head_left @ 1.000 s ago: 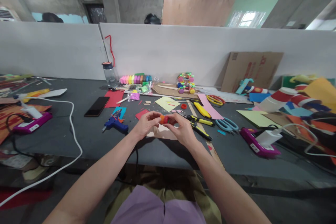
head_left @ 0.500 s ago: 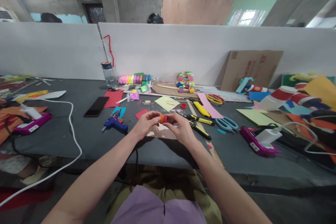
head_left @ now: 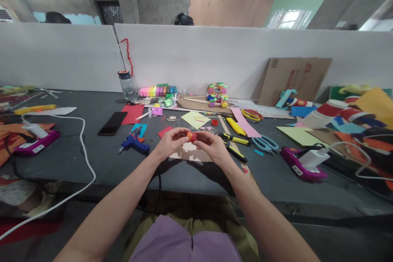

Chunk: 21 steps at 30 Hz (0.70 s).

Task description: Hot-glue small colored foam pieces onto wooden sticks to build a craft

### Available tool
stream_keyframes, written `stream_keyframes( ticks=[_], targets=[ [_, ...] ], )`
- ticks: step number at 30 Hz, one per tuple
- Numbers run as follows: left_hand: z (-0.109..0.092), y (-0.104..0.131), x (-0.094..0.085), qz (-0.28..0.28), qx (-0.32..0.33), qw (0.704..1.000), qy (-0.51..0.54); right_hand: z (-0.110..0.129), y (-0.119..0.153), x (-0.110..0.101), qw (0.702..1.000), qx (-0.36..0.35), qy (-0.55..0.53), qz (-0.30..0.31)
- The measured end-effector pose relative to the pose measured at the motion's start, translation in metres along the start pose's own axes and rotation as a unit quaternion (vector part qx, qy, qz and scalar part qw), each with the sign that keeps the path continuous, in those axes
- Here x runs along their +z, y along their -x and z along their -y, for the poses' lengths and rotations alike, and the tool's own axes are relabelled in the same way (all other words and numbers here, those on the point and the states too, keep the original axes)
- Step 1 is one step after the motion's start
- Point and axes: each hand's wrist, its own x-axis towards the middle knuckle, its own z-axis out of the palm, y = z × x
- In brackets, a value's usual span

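Note:
Between my two hands, above the table's middle, is a small orange and red piece (head_left: pixel 191 136). My left hand (head_left: pixel 171 143) pinches its left side, and the fingertips of my right hand (head_left: pixel 210 144) close on its right side. Under them lies a pale cardboard sheet (head_left: pixel 195 154), partly covered by the hands. Just beyond, a pale yellow paper (head_left: pixel 195 120) and a red ring (head_left: pixel 214 123) rest on the table. Cutters with yellow and black handles (head_left: pixel 236 139) lie close to my right hand. A blue glue gun (head_left: pixel 135 144) is left of my left hand.
A black phone (head_left: pixel 113 123) lies at the left, near a white cable (head_left: pixel 87 159). Blue scissors (head_left: pixel 264 143) and a purple power strip (head_left: pixel 302 168) are at the right. Colourful clay (head_left: pixel 158 91) and a small wheeled model (head_left: pixel 217 95) stand along the partition.
The orange and red piece has turned between my fingers and shows more of its surface. My hands have shifted only slightly; the rest of the table looks the same.

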Motion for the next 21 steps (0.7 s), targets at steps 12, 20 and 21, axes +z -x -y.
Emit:
stream_keyframes(
  ticks=[12,20,21],
  targets=[
    [0.0053,-0.0023,0.001,-0.004,-0.038,0.998,0.054,0.0021,0.0012,-0.001,0.998,-0.029,0.054,0.008],
    [0.0049,-0.0021,0.0017,-0.014,-0.062,0.996,0.058,0.0064,0.0005,0.0019,0.999,-0.007,0.043,0.005],
    [0.0044,-0.002,0.0017,-0.009,-0.06,0.997,0.054,0.0077,0.0002,0.0021,0.999,0.002,0.035,0.003]
  ],
)
